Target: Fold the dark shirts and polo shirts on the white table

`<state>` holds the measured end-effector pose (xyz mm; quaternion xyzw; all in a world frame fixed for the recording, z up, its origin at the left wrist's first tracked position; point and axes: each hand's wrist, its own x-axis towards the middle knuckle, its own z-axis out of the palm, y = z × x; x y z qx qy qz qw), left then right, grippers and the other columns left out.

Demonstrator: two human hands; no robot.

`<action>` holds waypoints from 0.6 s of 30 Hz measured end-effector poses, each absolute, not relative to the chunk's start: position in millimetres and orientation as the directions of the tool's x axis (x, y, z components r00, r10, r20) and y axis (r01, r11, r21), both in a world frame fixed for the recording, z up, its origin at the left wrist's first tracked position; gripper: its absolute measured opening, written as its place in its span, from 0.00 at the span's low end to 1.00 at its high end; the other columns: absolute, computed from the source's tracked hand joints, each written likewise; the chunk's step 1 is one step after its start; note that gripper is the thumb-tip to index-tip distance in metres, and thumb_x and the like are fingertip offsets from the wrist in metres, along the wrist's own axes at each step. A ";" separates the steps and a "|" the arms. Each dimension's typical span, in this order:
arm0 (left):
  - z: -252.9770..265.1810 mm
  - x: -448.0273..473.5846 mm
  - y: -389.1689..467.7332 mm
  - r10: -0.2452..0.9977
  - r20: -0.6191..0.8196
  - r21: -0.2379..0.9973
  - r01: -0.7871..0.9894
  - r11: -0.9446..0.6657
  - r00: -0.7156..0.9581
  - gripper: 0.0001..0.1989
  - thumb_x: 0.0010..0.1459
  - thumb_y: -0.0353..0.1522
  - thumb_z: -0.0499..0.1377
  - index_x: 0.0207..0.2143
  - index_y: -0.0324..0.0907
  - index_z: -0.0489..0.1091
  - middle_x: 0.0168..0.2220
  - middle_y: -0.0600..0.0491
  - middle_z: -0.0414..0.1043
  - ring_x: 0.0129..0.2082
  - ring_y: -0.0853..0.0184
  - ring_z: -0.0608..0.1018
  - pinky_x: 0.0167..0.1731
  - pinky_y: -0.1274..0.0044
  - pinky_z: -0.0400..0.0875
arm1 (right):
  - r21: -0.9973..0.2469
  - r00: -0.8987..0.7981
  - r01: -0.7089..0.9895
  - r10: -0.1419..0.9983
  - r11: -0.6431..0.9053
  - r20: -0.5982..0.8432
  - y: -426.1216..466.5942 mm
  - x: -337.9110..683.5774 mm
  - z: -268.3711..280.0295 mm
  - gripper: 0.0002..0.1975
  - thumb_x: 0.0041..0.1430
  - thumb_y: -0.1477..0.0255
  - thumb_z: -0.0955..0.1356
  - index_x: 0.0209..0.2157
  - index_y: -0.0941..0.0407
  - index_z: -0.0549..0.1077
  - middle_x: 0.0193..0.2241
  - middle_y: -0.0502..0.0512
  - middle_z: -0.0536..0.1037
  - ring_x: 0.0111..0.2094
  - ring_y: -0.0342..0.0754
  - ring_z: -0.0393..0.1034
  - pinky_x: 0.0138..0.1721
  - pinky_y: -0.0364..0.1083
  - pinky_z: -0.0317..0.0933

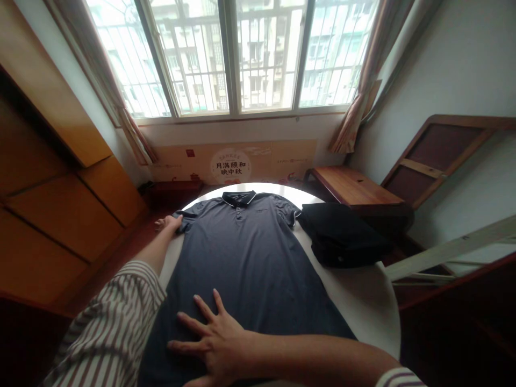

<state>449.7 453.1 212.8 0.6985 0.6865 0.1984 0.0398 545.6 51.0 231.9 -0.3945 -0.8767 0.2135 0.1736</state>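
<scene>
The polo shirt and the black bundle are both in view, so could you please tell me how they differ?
The polo shirt is dark grey-blue; the bundle is black.
The polo shirt lies spread out; the bundle looks folded and compact.
The polo shirt covers much more of the white table than the bundle does.
The right hand rests on the polo shirt; neither hand touches the bundle.
Both lie on the table.

A dark grey polo shirt (250, 258) lies spread on a round white table (366, 306), its black collar (250, 199) at the far end. A person's right hand (221, 341) presses, fingers splayed, on the shirt's near part; the left hand (171, 223) touches its left-side sleeve (188, 217). Right of the shirt sits folded black fabric (342, 234); beyond it, a window (231, 64).
</scene>
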 end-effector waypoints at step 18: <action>241.4 531.1 389.4 0.853 0.110 0.079 0.851 -0.520 0.511 0.40 0.59 0.40 0.60 0.68 0.42 0.45 0.54 0.38 0.68 0.49 0.52 0.77 0.46 0.68 0.70 | -0.490 -0.607 0.637 0.779 0.595 0.158 52.9 541.0 220.5 0.36 0.61 0.48 0.62 0.67 0.44 0.53 0.70 0.54 0.44 0.69 0.66 0.25 0.61 0.76 0.26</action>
